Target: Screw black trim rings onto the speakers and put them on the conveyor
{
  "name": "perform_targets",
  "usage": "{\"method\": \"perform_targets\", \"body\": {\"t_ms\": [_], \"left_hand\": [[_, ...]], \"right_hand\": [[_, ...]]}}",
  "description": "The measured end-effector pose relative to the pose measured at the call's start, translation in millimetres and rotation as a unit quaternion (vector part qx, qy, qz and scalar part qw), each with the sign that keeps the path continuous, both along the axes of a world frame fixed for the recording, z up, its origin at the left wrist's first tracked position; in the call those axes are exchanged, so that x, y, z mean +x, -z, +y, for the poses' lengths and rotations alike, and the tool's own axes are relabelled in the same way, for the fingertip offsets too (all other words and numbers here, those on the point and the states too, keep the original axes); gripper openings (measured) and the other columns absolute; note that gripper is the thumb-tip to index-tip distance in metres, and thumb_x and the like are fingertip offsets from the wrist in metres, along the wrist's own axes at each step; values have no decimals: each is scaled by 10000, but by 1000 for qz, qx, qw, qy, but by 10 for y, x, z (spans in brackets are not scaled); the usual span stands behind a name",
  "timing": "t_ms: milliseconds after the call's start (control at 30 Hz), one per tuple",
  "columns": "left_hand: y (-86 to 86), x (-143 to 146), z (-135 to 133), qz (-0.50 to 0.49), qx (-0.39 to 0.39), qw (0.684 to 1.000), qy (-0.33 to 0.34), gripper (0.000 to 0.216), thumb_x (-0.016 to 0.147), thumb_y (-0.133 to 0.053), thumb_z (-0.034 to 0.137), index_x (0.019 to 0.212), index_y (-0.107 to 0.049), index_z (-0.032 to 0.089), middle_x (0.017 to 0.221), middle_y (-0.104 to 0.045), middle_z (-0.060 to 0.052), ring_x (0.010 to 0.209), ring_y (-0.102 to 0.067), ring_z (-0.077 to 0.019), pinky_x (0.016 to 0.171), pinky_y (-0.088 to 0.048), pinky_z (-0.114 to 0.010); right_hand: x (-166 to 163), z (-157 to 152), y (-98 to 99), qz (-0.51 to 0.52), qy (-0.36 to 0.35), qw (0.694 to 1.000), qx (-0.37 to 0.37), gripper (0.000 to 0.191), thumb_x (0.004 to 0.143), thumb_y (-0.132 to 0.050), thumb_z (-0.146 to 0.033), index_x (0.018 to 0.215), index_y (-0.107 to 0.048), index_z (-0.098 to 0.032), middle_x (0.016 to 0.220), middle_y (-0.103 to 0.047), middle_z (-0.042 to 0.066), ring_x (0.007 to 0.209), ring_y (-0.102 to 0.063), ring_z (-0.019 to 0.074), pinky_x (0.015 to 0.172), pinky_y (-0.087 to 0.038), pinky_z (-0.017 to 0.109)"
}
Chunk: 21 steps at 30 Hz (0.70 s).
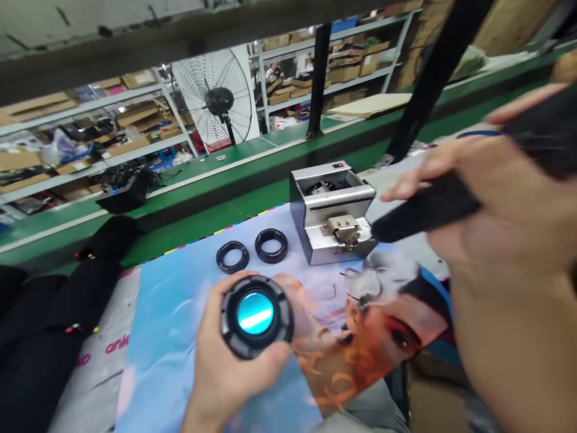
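Note:
My left hand (225,361) is wrapped round a black round lens housing (282,313) with a glossy teal lens (255,313) facing up. My right hand (509,240), smeared by motion, grips a black electric screwdriver (433,207). The tool's narrow end points left, at the front of a silver screw feeder (336,207); whether it touches a screw there I cannot tell. Beyond my left hand, two black rings (232,257) lie side by side on the printed mat (166,325).
Large dark rounded objects (40,337) stand along the left. Behind the bench runs a green conveyor (256,192), with a black bin (124,189) on it. A dark post (442,78) rises behind the feeder. Farther back are a fan (219,99) and shelves of cardboard boxes.

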State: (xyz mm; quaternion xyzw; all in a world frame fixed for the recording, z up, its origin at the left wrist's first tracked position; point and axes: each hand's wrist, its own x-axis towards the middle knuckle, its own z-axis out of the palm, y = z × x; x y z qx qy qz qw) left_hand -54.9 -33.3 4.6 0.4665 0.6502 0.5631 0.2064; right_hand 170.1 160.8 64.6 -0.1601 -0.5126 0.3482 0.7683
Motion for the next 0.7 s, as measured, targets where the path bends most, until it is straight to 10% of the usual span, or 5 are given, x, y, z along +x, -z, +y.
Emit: {"method": "perform_targets", "body": {"t_ms": [167, 700], "left_hand": [[41, 424, 487, -77, 21, 984, 157, 743, 601, -950, 394, 1252, -630, 233, 1093, -816, -49, 921, -808, -262, 820, -671, -354], [-18, 463, 561, -100, -21, 981, 164, 790, 596, -979, 453, 1240, -582, 224, 1077, -802, -59, 935, -804, -280, 840, -665, -392]], "right_hand": [[-436, 56, -105, -21, -131, 990, -38, 562, 644, -1003, -573, 758, -593, -205, 501, -527, -50, 311, -450, 137, 260, -351, 283], [-349, 123, 148, -76, -198, 967, -143, 646, 692, -915, -732, 778, -533, -219, 505, -532, -41, 317, -448, 124, 277, -339, 253]]}}
